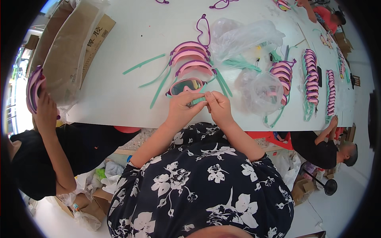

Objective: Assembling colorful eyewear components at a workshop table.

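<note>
Pink swim goggles with dark mirrored lenses lie at the table's front edge, just beyond my hands. A mint-green strap shows between my fingers. My left hand pinches it from the left, thumb and forefinger meeting near its end. My right hand is closed on its other side, fingertips touching those of the left. The exact grip on the strap is partly hidden by the fingers. Beyond the goggles, several pink and purple goggle frames stand in a nested row, green straps trailing to both sides.
A loose purple frame and clear plastic bags lie on the white table. More goggle rows stand to the right. At left is a cardboard box; a co-worker's hand holds goggles there. Other people sit at right.
</note>
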The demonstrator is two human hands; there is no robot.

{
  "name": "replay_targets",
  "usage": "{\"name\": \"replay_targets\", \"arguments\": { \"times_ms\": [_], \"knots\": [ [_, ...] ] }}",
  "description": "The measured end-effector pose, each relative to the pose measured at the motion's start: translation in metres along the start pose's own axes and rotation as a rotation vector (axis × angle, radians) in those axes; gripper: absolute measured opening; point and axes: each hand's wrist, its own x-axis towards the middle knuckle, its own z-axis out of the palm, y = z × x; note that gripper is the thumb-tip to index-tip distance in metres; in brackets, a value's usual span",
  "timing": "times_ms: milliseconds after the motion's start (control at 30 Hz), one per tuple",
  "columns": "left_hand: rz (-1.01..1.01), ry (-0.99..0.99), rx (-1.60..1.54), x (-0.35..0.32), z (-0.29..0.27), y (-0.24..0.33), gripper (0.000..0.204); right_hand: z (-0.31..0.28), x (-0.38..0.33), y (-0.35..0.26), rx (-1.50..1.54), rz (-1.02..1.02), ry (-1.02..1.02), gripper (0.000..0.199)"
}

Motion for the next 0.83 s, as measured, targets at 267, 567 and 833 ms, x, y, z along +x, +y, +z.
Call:
{"name": "replay_targets", "arguments": {
  "times_ms": [267,567,833],
  "knots": [
    [0.012,0.228,0.033,-0.007,0.016,0.004,0.023,0.010,-0.002,0.005,-0.071,-0.083,0.157,0.035],
    [-0.516,-0.057,-0.504,0.002,-0.001,-0.005,0.023,-0.003,0.007,0.013,0.229,0.082,-0.057,0.018],
    [-0.134,-0.059,-0.239,-0.001,-0.008,-0.041,0.031,0.004,0.009,0.015,-0.339,0.063,-0.307,0.036]
  ]
}}
